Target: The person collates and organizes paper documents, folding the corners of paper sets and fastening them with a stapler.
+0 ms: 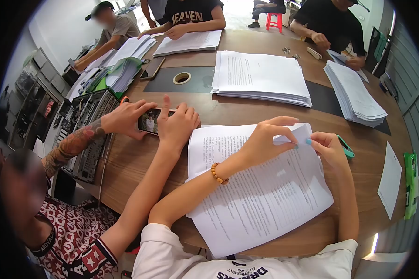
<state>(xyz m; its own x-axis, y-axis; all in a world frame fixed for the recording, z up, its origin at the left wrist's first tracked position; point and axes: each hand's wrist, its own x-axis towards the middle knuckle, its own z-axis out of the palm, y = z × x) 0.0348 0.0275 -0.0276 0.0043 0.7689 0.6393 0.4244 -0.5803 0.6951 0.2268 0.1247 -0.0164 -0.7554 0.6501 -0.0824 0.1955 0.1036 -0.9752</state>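
A stack of printed paper (265, 195) lies turned on the table in front of me, its top corner lifted and curled. My left hand (271, 137), with a beaded bracelet at the wrist, reaches over the stack; its thumb and forefinger pinch the raised paper near that corner. On the other side of the corner, my right hand (329, 146) has its thumb and forefinger closed on the paper edge. Just beyond the right hand lies a teal-and-black stapler-like tool (345, 147), partly hidden by it.
At left a tattooed person's hands hold a phone (149, 122) beside an opened electronic chassis (91, 135). More paper stacks (260, 76) (356, 93), a tape roll (181, 78) and a loose sheet (390, 179) lie on the table (135, 160). A green packet (410, 186) is at right. Other people sit opposite.
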